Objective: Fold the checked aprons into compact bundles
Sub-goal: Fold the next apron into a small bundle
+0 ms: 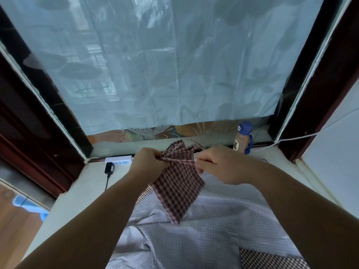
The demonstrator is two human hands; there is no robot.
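I hold the red checked apron (178, 183) up in front of me, above the pale surface (81, 191) under the window. My left hand (147, 162) grips its bunched upper edge on the left, fingers curled round the cloth. My right hand (217, 164) pinches the same edge on the right. The two hands are near each other but do not touch, and the edge is pulled tight between them. Above this edge some of the apron stands up in folds, and below it the rest hangs down to a point. This point reaches a pale blue checked cloth (223, 220) that lies crumpled on the surface; I cannot tell if it touches.

At the bottom right, on the pale cloth, lies another dark checked piece (272, 259). Behind my left hand a white power strip (118, 159) lies by the window frame, with a black adapter (109, 167) plugged in. Behind my right hand a brown bottle with a blue cap (241, 138) stands upright on the sill. A translucent curtain (174, 65) covers the window.
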